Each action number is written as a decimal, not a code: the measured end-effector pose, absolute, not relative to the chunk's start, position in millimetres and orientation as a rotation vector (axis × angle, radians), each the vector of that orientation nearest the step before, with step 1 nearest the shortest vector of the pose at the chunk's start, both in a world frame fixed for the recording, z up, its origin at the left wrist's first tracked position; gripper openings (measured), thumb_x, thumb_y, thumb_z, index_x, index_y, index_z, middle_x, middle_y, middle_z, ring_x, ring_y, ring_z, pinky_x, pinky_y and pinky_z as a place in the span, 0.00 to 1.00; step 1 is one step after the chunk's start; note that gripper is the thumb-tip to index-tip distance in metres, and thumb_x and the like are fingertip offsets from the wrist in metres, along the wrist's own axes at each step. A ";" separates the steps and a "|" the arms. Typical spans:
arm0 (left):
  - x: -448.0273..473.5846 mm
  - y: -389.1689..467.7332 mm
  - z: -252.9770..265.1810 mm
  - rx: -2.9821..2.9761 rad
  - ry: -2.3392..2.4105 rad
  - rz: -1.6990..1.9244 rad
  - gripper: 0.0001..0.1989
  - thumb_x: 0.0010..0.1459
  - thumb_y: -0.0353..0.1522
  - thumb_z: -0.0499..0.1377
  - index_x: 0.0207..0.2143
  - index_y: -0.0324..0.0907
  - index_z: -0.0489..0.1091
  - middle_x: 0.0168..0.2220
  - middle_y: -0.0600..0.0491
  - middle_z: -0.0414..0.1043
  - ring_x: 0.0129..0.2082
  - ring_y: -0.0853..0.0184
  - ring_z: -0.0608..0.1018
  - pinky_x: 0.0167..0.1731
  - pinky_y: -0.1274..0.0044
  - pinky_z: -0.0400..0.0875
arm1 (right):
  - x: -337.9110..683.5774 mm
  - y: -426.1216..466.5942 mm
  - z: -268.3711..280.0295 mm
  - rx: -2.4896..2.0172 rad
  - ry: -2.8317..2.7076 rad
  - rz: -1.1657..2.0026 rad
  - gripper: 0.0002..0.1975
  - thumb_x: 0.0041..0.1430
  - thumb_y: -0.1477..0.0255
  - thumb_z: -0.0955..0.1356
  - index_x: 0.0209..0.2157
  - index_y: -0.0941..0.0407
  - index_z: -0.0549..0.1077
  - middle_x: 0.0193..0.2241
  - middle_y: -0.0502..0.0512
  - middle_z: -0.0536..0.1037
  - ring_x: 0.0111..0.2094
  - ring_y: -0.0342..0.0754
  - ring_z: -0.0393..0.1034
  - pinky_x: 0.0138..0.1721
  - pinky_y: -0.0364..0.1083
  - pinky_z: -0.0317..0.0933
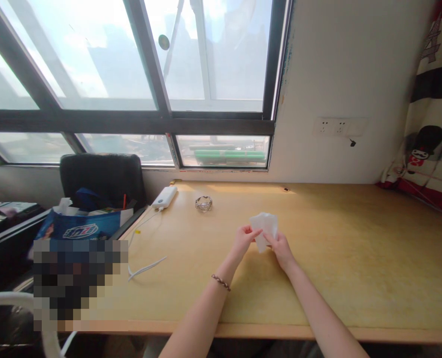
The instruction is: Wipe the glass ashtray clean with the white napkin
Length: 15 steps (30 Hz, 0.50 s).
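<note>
A crumpled white tissue [264, 224] is held between my two hands above the middle of the wooden table [340, 258]. My left hand [244, 239] pinches its left side, thumb lying across the front. On the tissue's lower right, my right hand [280, 247] grips with thumb and fingers closed. The fingers behind the tissue are partly hidden. Farther back and to the left, apart from both hands, a silvery crown-shaped ring [204, 204] rests on the table.
At the table's back left corner lies a white power bank [165, 197] with a white cable [146, 268] trailing along the left edge. A blue bag [90, 226] sits on a black chair [101, 174] to the left. Sockets [332, 126] are on the wall.
</note>
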State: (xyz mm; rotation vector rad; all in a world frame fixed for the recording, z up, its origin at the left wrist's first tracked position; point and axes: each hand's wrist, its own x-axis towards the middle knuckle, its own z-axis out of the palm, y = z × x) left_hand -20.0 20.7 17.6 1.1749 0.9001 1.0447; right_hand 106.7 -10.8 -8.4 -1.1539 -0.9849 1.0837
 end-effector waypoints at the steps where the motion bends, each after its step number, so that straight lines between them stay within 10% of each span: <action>1: -21.0 20.0 19.2 1.169 0.885 1.049 0.15 0.38 0.39 0.61 0.23 0.34 0.69 0.22 0.51 0.70 0.23 0.70 0.71 0.25 0.78 0.65 | 108.6 -10.2 -9.5 -1.145 -0.914 1.108 0.19 0.41 0.63 0.67 0.36 0.58 0.69 0.31 0.55 0.75 0.31 0.49 0.69 0.28 0.45 0.62; 8: -26.8 28.1 9.2 1.017 0.919 1.121 0.15 0.38 0.35 0.61 0.30 0.35 0.70 0.28 0.48 0.72 0.26 0.67 0.73 0.25 0.79 0.65 | 118.7 0.5 -16.0 -1.191 -0.680 1.073 0.13 0.39 0.64 0.66 0.26 0.58 0.70 0.23 0.52 0.75 0.23 0.46 0.68 0.23 0.42 0.60; 15: -30.4 40.1 1.2 0.706 0.812 1.163 0.11 0.37 0.30 0.58 0.27 0.34 0.69 0.25 0.48 0.73 0.27 0.64 0.74 0.29 0.75 0.66 | 118.8 -59.0 55.4 -1.236 -0.866 0.337 0.13 0.49 0.65 0.61 0.32 0.59 0.70 0.30 0.56 0.73 0.32 0.46 0.67 0.35 0.46 0.60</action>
